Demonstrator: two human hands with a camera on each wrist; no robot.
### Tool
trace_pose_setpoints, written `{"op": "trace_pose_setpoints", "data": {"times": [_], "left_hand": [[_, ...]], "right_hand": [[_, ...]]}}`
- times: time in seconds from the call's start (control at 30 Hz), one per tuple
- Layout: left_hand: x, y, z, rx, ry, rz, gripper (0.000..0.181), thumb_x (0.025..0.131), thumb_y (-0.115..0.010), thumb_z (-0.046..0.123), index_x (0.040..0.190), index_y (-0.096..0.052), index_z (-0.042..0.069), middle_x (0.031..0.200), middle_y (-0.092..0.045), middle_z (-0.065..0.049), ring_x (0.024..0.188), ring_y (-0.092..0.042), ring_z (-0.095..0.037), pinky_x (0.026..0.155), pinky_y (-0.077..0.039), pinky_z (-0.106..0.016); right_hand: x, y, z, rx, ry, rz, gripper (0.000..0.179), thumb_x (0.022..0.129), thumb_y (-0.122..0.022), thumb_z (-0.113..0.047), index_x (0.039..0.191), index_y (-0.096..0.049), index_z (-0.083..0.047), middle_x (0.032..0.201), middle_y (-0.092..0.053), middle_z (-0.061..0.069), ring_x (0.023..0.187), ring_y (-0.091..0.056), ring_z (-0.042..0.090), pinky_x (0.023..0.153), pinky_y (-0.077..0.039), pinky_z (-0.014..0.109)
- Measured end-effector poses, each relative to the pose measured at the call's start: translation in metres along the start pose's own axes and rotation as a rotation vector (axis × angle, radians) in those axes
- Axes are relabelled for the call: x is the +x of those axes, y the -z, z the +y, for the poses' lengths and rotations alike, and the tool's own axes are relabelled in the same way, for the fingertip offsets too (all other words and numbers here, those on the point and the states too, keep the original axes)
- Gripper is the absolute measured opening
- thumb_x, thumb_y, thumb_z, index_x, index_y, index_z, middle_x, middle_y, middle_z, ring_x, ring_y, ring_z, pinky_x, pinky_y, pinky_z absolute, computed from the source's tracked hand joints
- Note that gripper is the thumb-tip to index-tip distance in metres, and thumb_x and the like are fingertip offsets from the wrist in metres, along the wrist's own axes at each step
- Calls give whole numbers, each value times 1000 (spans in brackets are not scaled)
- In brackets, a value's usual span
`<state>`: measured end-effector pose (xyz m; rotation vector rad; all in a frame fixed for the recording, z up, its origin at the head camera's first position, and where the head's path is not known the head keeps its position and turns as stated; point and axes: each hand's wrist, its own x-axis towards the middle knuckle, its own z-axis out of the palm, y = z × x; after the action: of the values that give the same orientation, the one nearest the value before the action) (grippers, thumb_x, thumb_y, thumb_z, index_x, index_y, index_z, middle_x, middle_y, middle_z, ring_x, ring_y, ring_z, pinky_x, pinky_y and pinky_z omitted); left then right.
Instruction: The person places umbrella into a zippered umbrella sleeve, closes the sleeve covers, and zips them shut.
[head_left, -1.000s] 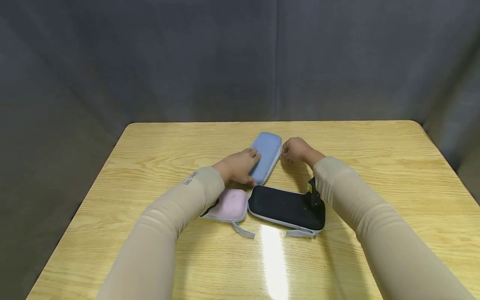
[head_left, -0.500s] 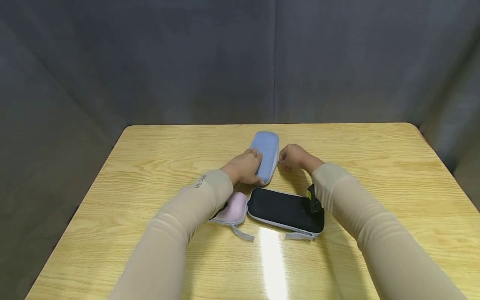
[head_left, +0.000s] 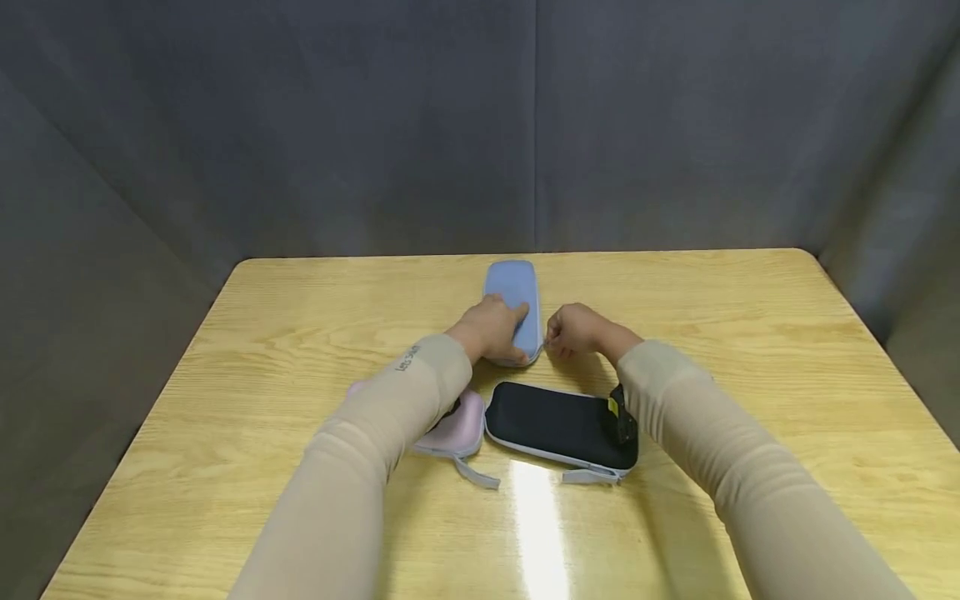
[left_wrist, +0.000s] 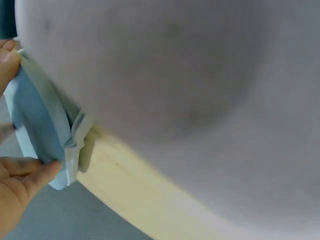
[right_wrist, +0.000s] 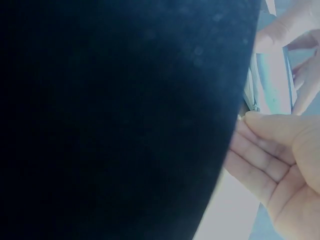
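Observation:
A blue zip case lies near the far side of the table, its long side pointing away from me. My left hand holds it from the left, fingers over the top and thumb at the near end. At the case's right edge, close to its near corner, my right hand has its fingers curled, thumb against forefinger. The right wrist view shows that thumb tip right beside the zip slider; the pull itself is mostly hidden in the pinch. The case's light zip edge shows in the left wrist view.
A black zip case lies below my right wrist. Left of it, a pink zip case is partly covered by my left sleeve. Both have grey strap pulls facing me. A dark curtain hangs behind the wooden table.
The blue case has turned from a slant to nearly straight away from me. My right hand has slid along its right edge toward me; the left hand keeps hold of it.

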<state>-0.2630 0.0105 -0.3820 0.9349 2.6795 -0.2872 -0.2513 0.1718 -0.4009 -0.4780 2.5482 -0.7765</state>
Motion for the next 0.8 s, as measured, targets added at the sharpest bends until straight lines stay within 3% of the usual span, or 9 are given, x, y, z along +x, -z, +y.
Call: {"op": "trace_pose_setpoints", "data": {"times": [0.17, 0.37, 0.67, 0.8], "left_hand": [[4, 2, 3, 103, -47, -35, 84, 69, -53, 64, 138, -22, 26, 127, -36, -18, 115, -34, -28, 86, -40, -36], [6, -3, 3, 187, -161, 40, 79, 74, -46, 64, 134, -31, 14, 139, -21, -5, 127, -18, -22, 97, -28, -35], [0, 3, -11, 68, -139, -54, 81, 72, -48, 65, 135, -30, 17, 140, -24, 1, 126, -21, -17, 96, -29, -33], [-1, 5, -19, 19, -165, -103, 83, 71, -51, 63, 137, -28, 18, 140, -23, 1, 127, -19, -18, 98, -25, -34]], "right_hand": [[-3, -3, 2, -45, 5, -13, 8, 80, -57, 1, 74, -61, 4, 69, -62, 10, 61, -61, 20, 54, -48, 25], [-3, -4, 1, -119, 22, 10, 8, 80, -59, -2, 74, -63, 2, 66, -63, 8, 58, -60, 17, 53, -48, 24], [1, -2, -1, -218, 75, 68, 12, 78, -58, 0, 67, -63, -1, 58, -59, 3, 51, -53, 12, 52, -44, 23], [3, -1, 1, -278, 78, 89, 15, 78, -59, -2, 63, -61, -4, 53, -53, -2, 49, -46, 10, 54, -41, 24]]}}
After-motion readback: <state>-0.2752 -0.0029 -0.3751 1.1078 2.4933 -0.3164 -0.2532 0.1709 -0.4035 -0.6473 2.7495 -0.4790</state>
